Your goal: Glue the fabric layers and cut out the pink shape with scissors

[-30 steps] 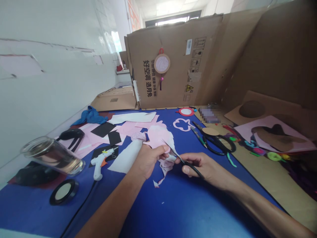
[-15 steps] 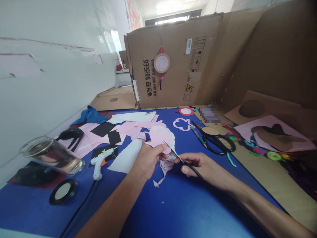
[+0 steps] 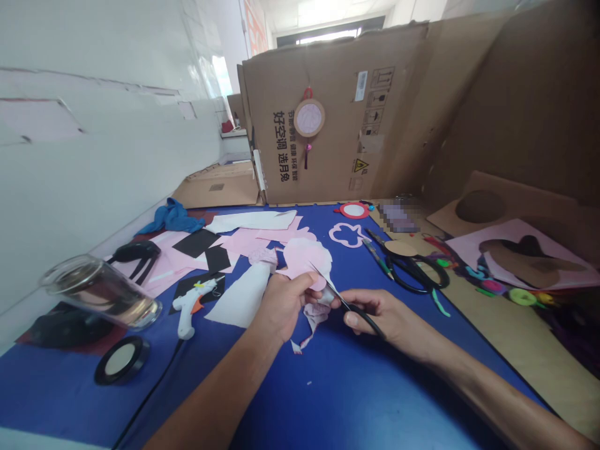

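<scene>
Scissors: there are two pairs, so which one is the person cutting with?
The small thin pair in the right hand, snipping the pink paper that the left hand holds. The bigger black-handled scissors lie untouched on the table, further right.

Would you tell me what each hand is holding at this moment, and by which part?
The left hand pinches the pink paper piece at its lower edge. The right hand grips the small scissors by the black handles, blades at the paper.

2 bare, sleeveless forearms
</scene>
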Action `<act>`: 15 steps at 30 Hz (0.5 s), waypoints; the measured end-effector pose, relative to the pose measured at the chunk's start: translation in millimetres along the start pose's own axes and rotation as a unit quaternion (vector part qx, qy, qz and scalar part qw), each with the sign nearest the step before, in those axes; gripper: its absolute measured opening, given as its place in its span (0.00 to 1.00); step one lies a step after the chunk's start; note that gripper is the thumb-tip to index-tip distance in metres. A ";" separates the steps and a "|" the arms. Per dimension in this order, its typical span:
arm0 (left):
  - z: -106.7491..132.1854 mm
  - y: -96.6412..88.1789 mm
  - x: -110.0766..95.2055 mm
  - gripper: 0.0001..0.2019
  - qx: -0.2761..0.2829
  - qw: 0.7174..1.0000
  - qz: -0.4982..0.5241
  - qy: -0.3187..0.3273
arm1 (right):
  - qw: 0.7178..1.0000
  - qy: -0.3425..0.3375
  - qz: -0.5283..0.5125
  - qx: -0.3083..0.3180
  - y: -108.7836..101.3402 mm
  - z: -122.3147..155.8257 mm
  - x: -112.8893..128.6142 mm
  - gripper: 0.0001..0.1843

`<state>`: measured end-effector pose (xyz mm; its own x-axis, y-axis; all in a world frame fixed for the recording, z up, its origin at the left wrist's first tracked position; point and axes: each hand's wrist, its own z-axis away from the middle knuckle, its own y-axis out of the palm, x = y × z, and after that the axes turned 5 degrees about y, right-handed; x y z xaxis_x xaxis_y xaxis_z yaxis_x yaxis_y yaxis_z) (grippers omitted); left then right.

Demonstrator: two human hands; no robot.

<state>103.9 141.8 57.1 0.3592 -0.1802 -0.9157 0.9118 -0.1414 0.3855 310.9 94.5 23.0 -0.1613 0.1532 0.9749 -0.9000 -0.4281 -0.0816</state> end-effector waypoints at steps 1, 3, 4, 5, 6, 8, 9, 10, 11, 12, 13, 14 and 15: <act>0.1 0.1 0.1 0.10 0.000 1.000 0.001 0.001 | 1.000 -0.002 0.001 -0.001 -0.2 0.0 -0.3 0.28; 0.1 0.2 0.2 0.10 -0.001 1.000 0.004 0.002 | 1.000 -0.004 0.002 -0.002 -0.6 -0.1 -0.9 0.29; 0.0 0.2 0.3 0.10 -0.002 1.000 0.006 0.001 | 1.000 -0.004 0.002 -0.003 -0.8 -0.2 -1.3 0.29; -0.2 0.3 0.5 0.10 -0.003 1.000 0.007 0.000 | 1.000 -0.003 0.002 -0.003 -0.9 -0.3 -1.6 0.29; -0.3 0.3 0.7 0.10 -0.005 1.000 0.009 0.000 | 1.000 -0.001 0.002 -0.004 -0.9 -0.4 -1.8 0.30; -0.7 0.4 1.2 0.10 -0.006 1.000 0.012 0.000 | 1.000 0.004 0.004 -0.008 -0.8 -0.5 -2.0 0.30; -0.7 0.5 1.6 0.10 -0.005 1.000 0.014 0.000 | 1.000 0.005 0.005 -0.010 -0.6 -0.5 -2.0 0.30; -0.8 0.5 1.9 0.10 -0.006 1.000 0.015 0.000 | 1.000 0.006 0.005 -0.012 -0.4 -0.5 -2.0 0.31; -0.7 0.5 2.2 0.10 -0.006 1.000 0.018 0.001 | 1.000 0.006 0.006 -0.013 -0.3 -0.5 -2.0 0.31; -0.6 0.4 2.4 0.10 -0.007 1.000 0.020 0.000 | 1.000 0.005 0.006 -0.013 -0.2 -0.5 -2.1 0.31; -0.5 0.4 2.6 0.11 -0.006 1.000 0.022 0.000 | 1.000 0.005 0.006 -0.012 -0.2 -0.5 -2.3 0.31; -0.4 0.2 2.8 0.11 -0.005 1.000 0.024 0.000 | 1.000 0.004 0.006 -0.011 -0.5 -0.6 -2.5 0.30; -0.3 -0.1 3.0 0.11 -0.004 1.000 0.025 -0.001 | 1.000 0.002 0.005 -0.010 -0.9 -0.6 -2.7 0.30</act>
<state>105.0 141.5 54.3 0.4050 -0.1885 -0.8947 0.8938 -0.1247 0.4308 311.9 95.0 20.3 -0.1723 0.1531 0.9731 -0.9060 -0.4122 -0.0956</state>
